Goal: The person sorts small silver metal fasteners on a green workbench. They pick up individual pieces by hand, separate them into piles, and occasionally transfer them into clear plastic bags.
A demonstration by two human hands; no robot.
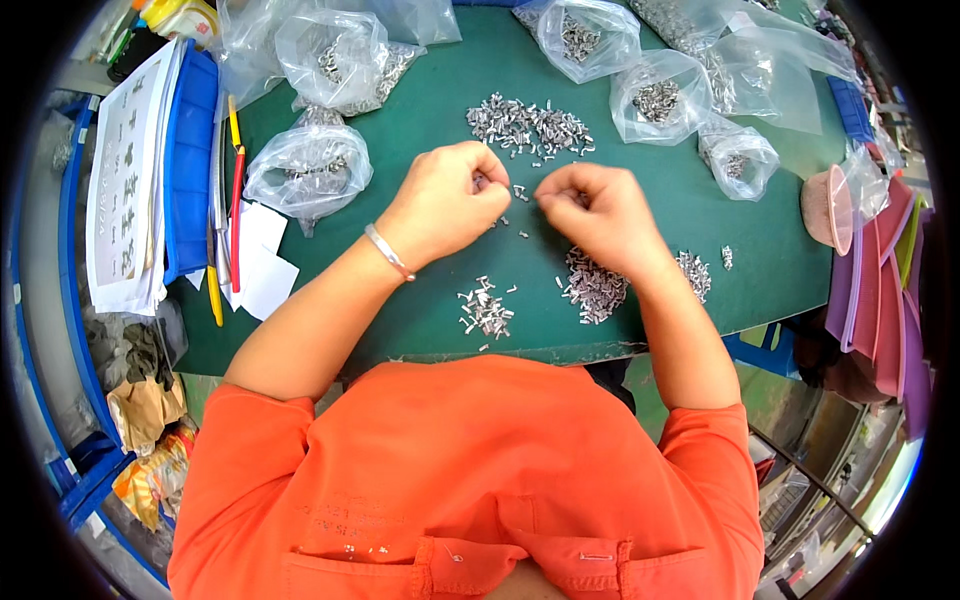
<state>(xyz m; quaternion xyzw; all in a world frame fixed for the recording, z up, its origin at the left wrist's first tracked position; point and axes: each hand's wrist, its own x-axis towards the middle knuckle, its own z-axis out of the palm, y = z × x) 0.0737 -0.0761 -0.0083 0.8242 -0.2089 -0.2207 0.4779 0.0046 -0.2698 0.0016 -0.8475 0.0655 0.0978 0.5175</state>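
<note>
My left hand (pixel 440 205) and right hand (pixel 608 215) hover close together, apart from each other, over the green surface (pixel 415 320). On each, the fingers (pixel 478 155) are curled in toward the thumb; grey shows inside the left curl, but I cannot tell whether either hand is clamped on a piece.

Small metal pieces (pixel 520 193) lie between my hands, only a few. I count four heaps of them: the far heap (pixel 530 125) beyond my hands, the near-left heap (pixel 486 310), the middle heap (pixel 597 290) beside my right forearm, and the right heap (pixel 694 277), partly hidden by it. One little cluster (pixel 727 258) sits just right of that.

Around them I count five open-mouthed plastic bags (pixel 660 100), two left, three right, and one pink cup (pixel 818 208).
</note>
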